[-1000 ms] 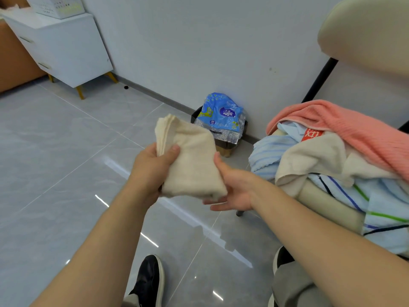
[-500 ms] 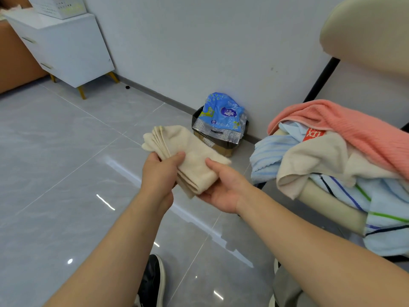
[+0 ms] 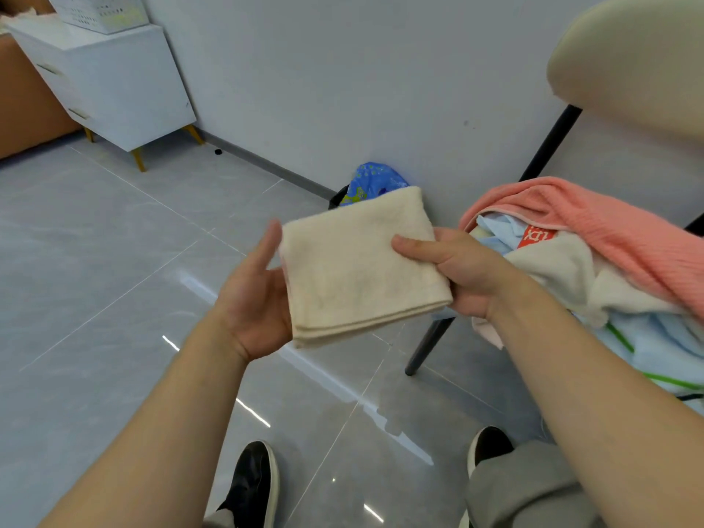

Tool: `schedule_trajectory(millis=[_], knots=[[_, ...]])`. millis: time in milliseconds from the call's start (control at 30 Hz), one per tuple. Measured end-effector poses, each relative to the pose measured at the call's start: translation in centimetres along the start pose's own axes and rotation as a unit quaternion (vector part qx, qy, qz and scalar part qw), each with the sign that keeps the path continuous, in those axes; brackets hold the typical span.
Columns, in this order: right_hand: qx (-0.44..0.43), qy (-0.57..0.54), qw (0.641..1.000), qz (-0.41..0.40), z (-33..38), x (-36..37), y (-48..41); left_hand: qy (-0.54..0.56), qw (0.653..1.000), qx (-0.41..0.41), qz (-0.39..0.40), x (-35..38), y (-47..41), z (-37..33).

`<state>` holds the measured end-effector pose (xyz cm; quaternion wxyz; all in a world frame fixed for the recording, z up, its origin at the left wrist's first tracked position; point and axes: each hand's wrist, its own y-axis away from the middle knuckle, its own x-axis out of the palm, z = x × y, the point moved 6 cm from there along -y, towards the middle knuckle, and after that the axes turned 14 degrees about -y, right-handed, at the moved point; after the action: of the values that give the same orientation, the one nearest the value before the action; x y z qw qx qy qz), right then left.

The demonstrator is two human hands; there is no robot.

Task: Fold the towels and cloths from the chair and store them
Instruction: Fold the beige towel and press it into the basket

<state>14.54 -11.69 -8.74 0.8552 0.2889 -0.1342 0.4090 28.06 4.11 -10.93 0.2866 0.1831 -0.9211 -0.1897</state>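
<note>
A folded cream cloth [image 3: 358, 264] lies flat and square between my hands, above the floor. My right hand [image 3: 457, 268] pinches its right edge, thumb on top and fingers beneath. My left hand [image 3: 255, 295] is palm up with straight fingers under the cloth's left edge. To the right, the chair [image 3: 624, 59] holds a heap of cloths: a pink towel [image 3: 609, 230] on top, a cream cloth [image 3: 560, 268] with a red label, and light blue striped cloths [image 3: 655, 344] below.
A white cabinet [image 3: 125, 81] on gold legs stands at the far left by the wall, a white basket [image 3: 99, 9] on top. A blue plastic bag [image 3: 373, 181] in a dark bin sits by the wall behind the cloth. My shoes show at the bottom on grey tiles.
The cream cloth has turned from a bunched, tilted bundle to a flat square. My left hand let go its grip and opened under the left edge; my right hand now pinches the right edge.
</note>
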Motion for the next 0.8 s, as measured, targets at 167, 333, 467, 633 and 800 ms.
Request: schedule_trajectory(millis=[167, 333, 467, 633, 800], knots=[[0.073, 0.001, 0.997, -0.026, -2.0, -1.1, -0.3, -0.102, 0.989, -0.043, -0.094, -0.1, -0.4, 1.2], [0.105, -0.015, 0.993, -0.044, -2.5, -1.9, -0.5, -0.148, 0.986, -0.045, -0.061, 0.1, -0.5, 1.0], [0.144, -0.007, 0.989, -0.044, -2.7, -2.3, -0.4, -0.153, 0.986, -0.047, -0.054, 0.5, -0.5, 1.0], [0.134, -0.029, 0.99, -0.027, -2.0, -1.9, 0.1, -0.113, 0.992, -0.054, -0.03, 0.9, -0.1, 0.6], [0.058, -0.089, 0.993, 0.045, -0.5, -1.1, 1.1, -0.075, 0.996, 0.013, -0.035, 0.2, 0.2, -0.6]])
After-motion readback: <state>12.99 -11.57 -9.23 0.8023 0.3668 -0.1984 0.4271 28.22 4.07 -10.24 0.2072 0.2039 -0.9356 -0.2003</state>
